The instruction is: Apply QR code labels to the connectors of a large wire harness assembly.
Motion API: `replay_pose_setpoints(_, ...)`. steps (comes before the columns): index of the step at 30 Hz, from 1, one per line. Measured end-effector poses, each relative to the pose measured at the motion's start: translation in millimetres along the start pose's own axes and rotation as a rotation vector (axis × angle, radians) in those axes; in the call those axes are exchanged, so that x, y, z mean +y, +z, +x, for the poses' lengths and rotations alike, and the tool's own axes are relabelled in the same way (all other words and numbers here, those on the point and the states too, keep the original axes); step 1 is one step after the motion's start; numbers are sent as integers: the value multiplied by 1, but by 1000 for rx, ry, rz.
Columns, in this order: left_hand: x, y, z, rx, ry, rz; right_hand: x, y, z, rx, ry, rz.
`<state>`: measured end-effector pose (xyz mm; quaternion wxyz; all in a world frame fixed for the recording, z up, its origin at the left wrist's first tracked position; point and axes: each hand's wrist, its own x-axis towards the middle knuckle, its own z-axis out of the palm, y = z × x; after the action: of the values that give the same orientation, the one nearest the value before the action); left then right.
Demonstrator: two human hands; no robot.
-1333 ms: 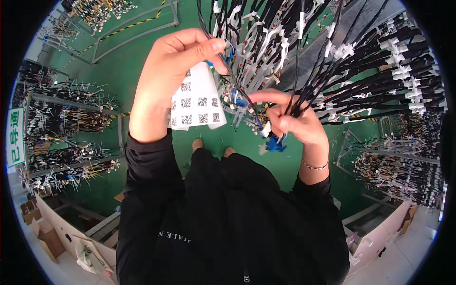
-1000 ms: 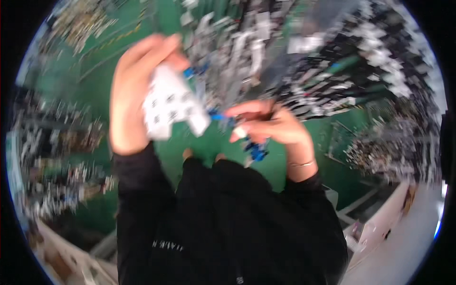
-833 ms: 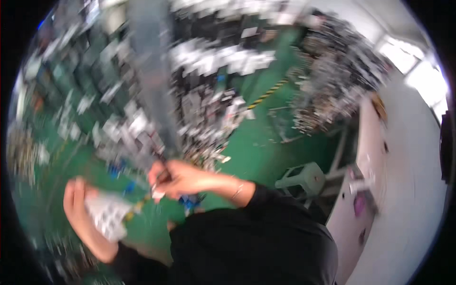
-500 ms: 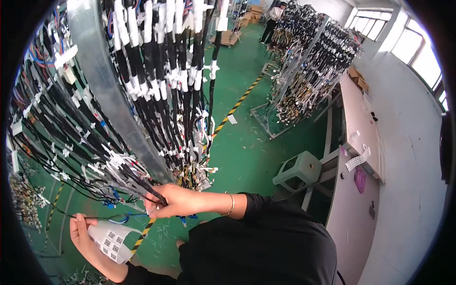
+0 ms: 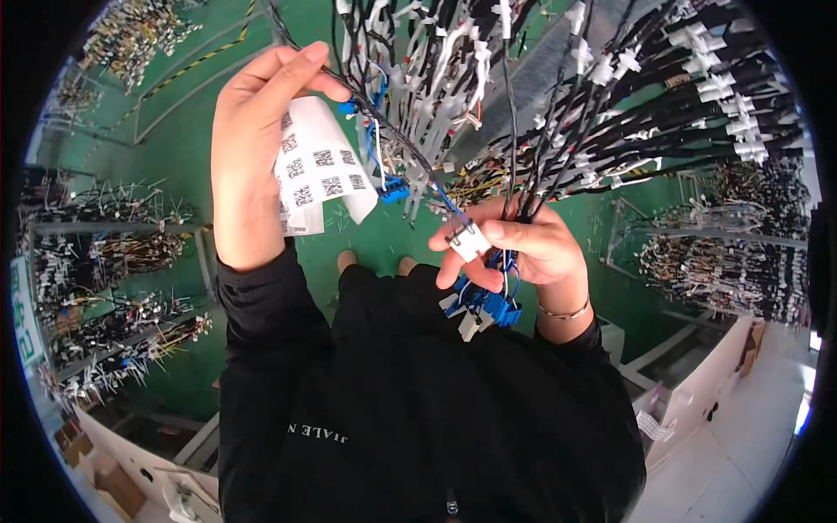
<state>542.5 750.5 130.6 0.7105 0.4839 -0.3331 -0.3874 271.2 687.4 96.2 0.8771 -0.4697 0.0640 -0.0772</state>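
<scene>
My left hand [image 5: 253, 148] is closed, pinching a thin black-wrapped cable [image 5: 397, 131] between thumb and fingers. A curled white sheet of labels [image 5: 324, 166] printed with square codes hangs from that same hand. The cable slopes down to a white connector [image 5: 469, 241] by the fingers of my right hand [image 5: 545, 248]. Closed round a bundle of black cables [image 5: 534, 187], the right hand has its thumb beside the white connector. Below its fingers dangle several blue connectors [image 5: 499, 307] and an off-white connector [image 5: 471, 327].
Many harnesses with white tape tabs [image 5: 715, 87] hang at the upper right, along a grey metal post [image 5: 558, 70]. More harness racks [image 5: 131, 227] stand at the left. A pale bench [image 5: 697, 375] is at the lower right, above the green floor [image 5: 349, 240].
My view has swung downward. Both hands are now higher in the picture, and the right hand grips the cables near their connector ends, with the white connector at its fingers.
</scene>
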Motion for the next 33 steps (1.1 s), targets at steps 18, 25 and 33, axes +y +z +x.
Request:
replay_pose_setpoints(18,-1,-6,-10,-9,43,-62,8,1,-3,12,29,233)
replay_pose_setpoints(25,3,8,-26,93,122,34,9,7,0,16,143,254)
replay_pose_setpoints(33,-42,24,-78,643,635,59,16,12,17,89,10,229)
